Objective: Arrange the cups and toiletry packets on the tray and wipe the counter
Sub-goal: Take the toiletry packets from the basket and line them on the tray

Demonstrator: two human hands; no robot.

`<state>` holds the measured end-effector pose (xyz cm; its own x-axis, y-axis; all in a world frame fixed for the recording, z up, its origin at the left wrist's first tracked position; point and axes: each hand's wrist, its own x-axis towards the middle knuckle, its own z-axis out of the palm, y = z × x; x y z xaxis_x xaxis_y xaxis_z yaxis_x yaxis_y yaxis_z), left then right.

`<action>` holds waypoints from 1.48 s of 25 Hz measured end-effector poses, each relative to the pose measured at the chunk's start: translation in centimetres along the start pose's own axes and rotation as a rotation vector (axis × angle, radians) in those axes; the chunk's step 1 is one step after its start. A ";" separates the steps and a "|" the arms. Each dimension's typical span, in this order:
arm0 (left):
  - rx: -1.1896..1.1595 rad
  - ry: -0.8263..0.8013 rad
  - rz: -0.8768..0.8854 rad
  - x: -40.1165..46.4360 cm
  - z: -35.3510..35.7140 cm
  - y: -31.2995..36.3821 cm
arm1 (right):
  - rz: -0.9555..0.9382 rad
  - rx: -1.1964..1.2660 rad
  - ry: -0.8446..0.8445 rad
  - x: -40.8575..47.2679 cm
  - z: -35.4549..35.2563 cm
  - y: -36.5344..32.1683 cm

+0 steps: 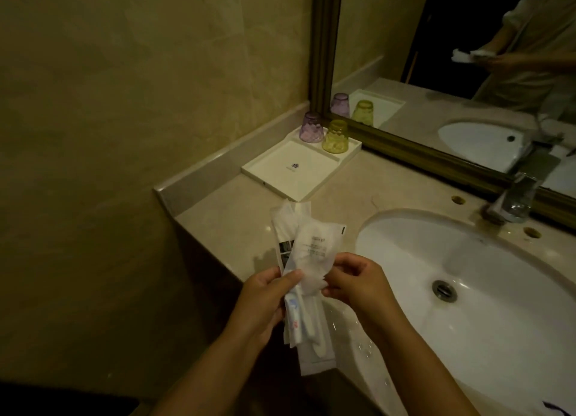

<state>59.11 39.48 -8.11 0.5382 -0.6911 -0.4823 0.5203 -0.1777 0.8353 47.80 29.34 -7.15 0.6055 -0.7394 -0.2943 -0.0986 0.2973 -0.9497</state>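
Note:
My left hand (265, 303) grips a bunch of white toiletry packets (304, 253) above the counter's front edge; a toothbrush shows through one wrapper. My right hand (352, 283) pinches the lower edge of the front packet. On the counter's back left corner sits a white tray (296, 174). A purple cup (311, 127) and a yellow cup (335, 136) stand upside down side by side in the tray's rear strip. The tray's large front section is bare apart from a small logo.
A white basin (467, 291) with a metal drain fills the right side, and a chrome tap (517, 194) stands behind it. A framed mirror (436, 57) runs along the back wall. Water drops lie on the beige counter (237, 222) near the basin's front.

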 end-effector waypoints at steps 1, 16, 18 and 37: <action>0.010 0.017 0.005 1.3 -0.2 0.8 | 0.018 0.041 0.009 1.4 0.5 -0.2; -0.005 0.022 -0.083 15.8 -3.0 7.4 | -0.078 0.207 0.310 14.4 4.1 -2.3; -0.007 -0.016 -0.112 17.9 -4.0 8.4 | -0.110 0.114 0.401 16.0 5.6 -2.3; 0.141 -0.065 -0.266 29.9 -8.3 11.4 | -0.017 -0.421 0.593 36.6 0.5 -2.9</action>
<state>86.60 22.59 -15.20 0.3492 -0.6502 -0.6747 0.5380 -0.4505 0.7125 70.64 1.69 -15.13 0.0916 -0.9803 -0.1748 -0.4608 0.1139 -0.8801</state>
